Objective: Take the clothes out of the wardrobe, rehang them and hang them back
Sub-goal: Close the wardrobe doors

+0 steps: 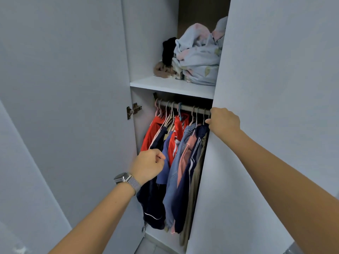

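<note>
Head view: right hand (225, 122) at three o'clock grips the door edge (211, 143), widening access; left hand (148, 165), loosely curled and empty, nears the clothes (176, 153).

home bedroom | white wardrobe (73, 88) | hung clothes (176, 162) | bundled bedding (198, 57) on shelf (170, 87)

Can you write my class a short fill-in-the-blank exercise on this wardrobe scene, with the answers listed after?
1. The clothes hang from a ____ under the shelf.
2. The wristwatch sits on the person's ____ wrist.
3. The right hand reaches the ____ end of the row of hangers.
4. The bundled floral bedding lies ____ the shelf.

Answers: rail; left; right; on
</note>
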{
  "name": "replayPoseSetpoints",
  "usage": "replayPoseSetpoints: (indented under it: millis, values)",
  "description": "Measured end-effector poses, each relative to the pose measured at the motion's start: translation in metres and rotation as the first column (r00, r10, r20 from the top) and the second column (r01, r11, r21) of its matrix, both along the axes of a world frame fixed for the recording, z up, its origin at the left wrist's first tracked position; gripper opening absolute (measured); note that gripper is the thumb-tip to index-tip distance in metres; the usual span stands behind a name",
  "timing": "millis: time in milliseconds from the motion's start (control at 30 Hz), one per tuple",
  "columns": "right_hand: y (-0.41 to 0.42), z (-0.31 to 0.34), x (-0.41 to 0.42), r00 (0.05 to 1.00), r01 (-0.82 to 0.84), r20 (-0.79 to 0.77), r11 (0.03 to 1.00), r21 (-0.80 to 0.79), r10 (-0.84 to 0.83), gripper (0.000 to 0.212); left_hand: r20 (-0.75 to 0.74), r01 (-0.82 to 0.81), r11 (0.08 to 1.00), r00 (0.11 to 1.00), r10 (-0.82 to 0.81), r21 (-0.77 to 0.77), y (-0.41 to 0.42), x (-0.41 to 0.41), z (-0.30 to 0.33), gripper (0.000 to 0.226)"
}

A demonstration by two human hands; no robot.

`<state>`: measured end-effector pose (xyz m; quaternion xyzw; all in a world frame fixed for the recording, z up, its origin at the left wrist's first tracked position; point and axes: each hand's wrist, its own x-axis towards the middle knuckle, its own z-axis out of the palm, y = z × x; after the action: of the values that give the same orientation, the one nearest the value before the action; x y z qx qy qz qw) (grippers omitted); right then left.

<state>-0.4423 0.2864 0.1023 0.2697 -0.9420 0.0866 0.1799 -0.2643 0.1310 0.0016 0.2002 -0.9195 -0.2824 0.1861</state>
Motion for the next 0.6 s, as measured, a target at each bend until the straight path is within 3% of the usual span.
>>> replayPoseSetpoints:
  millis: [333,400,500,600]
  values:
    - [-0.001,0.01,-0.022,1.0,0.004,0.006,0.999,0.035,-0.004,0.028,-0.035,-0.091,0.996,0.995,0.091,-0.009,-0.036,0.033,0.024,0.02]
    - [-0.005,0.02,-0.012,0.996,0.084,-0.023,0.984,0.156,-0.081,0.027,-0.061,-0.106,0.993,0.993,0.103,-0.044,-0.046,0.045,0.029,0.019]
    - [-0.028,0.033,0.019,0.983,0.176,-0.122,0.888,0.425,-0.137,0.02,-0.114,-0.122,0.991,0.987,0.114,-0.06,-0.057,0.064,0.034,0.018]
    - [-0.078,0.042,0.072,0.982,-0.066,-0.128,0.886,0.459,0.139,0.021,-0.276,-0.176,0.976,0.951,0.136,-0.125,-0.071,0.083,0.037,0.019]
